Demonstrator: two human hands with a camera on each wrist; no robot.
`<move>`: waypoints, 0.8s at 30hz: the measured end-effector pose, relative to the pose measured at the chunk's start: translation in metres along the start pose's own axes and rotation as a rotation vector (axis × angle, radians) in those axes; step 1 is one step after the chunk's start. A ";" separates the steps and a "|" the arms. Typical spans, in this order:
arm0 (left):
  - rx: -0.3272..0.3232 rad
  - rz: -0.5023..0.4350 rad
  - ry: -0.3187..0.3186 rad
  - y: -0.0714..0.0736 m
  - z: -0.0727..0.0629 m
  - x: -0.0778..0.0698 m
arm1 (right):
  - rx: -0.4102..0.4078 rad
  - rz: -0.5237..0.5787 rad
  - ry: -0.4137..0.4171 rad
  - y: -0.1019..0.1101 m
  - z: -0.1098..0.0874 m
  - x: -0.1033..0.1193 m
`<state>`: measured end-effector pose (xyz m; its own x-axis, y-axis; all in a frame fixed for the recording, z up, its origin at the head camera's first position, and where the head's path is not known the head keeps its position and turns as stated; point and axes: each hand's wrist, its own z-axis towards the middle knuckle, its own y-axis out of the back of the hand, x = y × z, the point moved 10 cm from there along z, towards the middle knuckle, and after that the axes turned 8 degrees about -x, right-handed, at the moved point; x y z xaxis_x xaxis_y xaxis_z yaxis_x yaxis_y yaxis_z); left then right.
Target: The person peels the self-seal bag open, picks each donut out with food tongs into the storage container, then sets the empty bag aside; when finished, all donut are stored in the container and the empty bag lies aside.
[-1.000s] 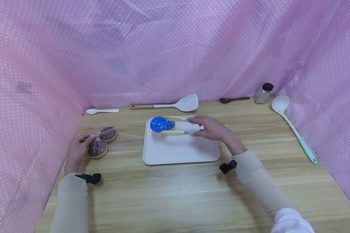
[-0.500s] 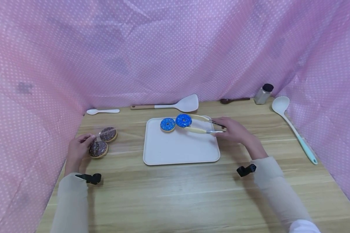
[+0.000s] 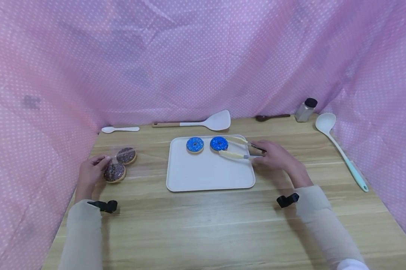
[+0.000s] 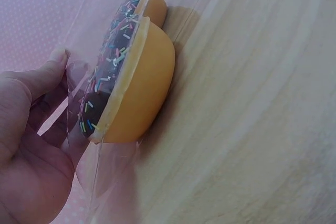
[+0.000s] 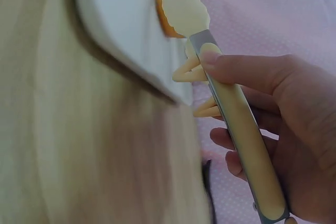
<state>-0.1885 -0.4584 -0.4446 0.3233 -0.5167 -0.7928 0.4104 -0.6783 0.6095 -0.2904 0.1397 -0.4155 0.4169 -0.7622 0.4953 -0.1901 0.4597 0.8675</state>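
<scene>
My left hand [image 3: 89, 173] pinches the edge of a clear plastic bag [image 4: 113, 171], in which two doughnuts with dark chocolate icing and sprinkles sit: a front one [image 3: 114, 172] and a rear one [image 3: 127, 155]. Over the right end of the white tray [image 3: 206, 176], my right hand [image 3: 274, 155] grips a pair of tongs [image 5: 239, 145], thumb laid along one arm. The cream-coloured tong tips stand apart at the right side of a dark blue doughnut [image 3: 218, 143] on the tray. To its left, with a small gap, lies a lighter blue doughnut [image 3: 194, 145].
Along the back of the table are a small white spoon [image 3: 120, 129], a spatula [image 3: 216, 120], a dark brown spoon [image 3: 272, 117] and a black-capped jar [image 3: 305, 110]. A ladle [image 3: 341, 150] lies at the right. Pink dotted cloth [image 3: 203, 63] surrounds the table.
The right hand has moved right with the tongs, bringing the dark blue doughnut from the lighter one's left to its right. It now sits on the tray, tong tips apart. The left hand holds still.
</scene>
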 end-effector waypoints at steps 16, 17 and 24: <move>0.010 -0.007 -0.021 -0.002 0.002 -0.001 | -0.001 0.002 0.202 -0.015 0.027 0.079; 0.011 -0.015 -0.021 -0.002 0.002 -0.001 | 0.011 0.000 0.215 -0.019 0.029 0.086; 0.021 -0.044 0.002 -0.004 0.001 -0.001 | 0.076 -0.005 0.304 -0.052 0.050 0.134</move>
<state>-0.1915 -0.4559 -0.4457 0.3067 -0.4851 -0.8189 0.4067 -0.7111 0.5735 -0.2695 -0.0089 -0.3920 0.6622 -0.5878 0.4647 -0.2491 0.4122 0.8764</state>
